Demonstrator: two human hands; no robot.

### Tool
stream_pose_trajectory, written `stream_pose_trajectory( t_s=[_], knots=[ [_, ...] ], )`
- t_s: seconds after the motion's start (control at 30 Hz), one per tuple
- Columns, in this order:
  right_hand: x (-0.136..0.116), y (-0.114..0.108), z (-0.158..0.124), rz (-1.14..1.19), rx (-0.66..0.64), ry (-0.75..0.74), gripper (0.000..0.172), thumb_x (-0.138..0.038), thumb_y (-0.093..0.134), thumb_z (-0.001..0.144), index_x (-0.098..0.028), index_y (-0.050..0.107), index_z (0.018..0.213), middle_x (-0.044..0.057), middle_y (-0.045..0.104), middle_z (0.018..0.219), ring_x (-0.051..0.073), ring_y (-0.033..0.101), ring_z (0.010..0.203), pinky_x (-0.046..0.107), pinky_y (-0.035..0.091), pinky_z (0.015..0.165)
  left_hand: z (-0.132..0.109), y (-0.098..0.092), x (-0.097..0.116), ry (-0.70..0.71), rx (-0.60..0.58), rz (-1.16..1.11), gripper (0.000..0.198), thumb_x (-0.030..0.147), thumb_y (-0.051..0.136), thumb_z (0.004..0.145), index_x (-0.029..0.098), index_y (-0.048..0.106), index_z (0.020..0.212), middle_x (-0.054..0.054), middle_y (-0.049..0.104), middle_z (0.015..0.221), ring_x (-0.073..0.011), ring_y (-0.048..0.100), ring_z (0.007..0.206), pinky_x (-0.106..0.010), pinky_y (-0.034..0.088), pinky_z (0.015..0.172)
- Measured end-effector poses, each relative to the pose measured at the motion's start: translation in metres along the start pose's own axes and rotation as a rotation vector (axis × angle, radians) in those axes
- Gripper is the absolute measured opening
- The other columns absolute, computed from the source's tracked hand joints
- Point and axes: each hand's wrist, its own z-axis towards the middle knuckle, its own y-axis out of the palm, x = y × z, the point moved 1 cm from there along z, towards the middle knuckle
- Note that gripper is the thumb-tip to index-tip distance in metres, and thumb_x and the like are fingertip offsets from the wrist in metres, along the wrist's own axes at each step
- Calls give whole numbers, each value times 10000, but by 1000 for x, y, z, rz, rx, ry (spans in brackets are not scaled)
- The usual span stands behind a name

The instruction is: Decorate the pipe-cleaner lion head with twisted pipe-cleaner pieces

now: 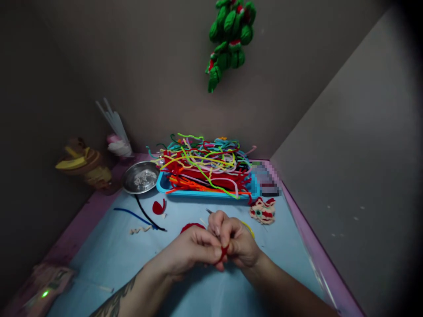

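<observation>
My left hand [191,252] and my right hand [238,242] meet over the light blue table top [109,255], fingers pinched together on a short red pipe cleaner piece [224,252]. A coiled red pipe-cleaner shape [191,226] lies just behind my left hand. A yellow pipe cleaner [248,227] curves out from behind my right hand. A thin metal tool tip [209,211] pokes out behind the fingers.
A blue tray [161,185] heaped with mixed-colour pipe cleaners [205,165] stands at the back. Left of it sit a metal bowl [140,177], black and blue strands [145,215] and a red curl [159,207]. A red-and-cream pipe-cleaner figure [262,211] lies right. A green ornament [229,37] hangs on the wall.
</observation>
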Motion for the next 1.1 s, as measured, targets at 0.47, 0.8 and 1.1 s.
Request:
stream_pose_trajectory(
  t_s=[0.47, 0.8, 1.1],
  knots=[
    [-9, 6, 6, -52, 99, -43, 340, -472, 808, 609, -202, 602, 623, 17, 481, 811, 136, 476, 693, 253, 406, 600, -3, 1, 4, 155, 119, 179, 429, 561, 694, 681, 136, 642, 677, 22, 485, 460, -71, 354, 375, -213, 252, 406],
    [-9, -3, 2, -288, 149, -199, 241, -424, 757, 697, -211, 644, 694, 36, 564, 908, 175, 555, 870, 306, 448, 783, -3, 0, 17, 437, 255, 469, 289, 421, 666, 734, 136, 701, 697, -39, 602, 699, -152, 511, 667, -255, 399, 626],
    [-92, -17, 112, -1293, 285, -223, 203, -312, 554, 844, -174, 703, 835, 54, 694, 852, 192, 618, 836, 290, 455, 780, 1, -20, 20, 464, 418, 247, 299, 439, 645, 737, 149, 586, 697, 27, 490, 619, -103, 407, 589, -213, 329, 567]
  ],
)
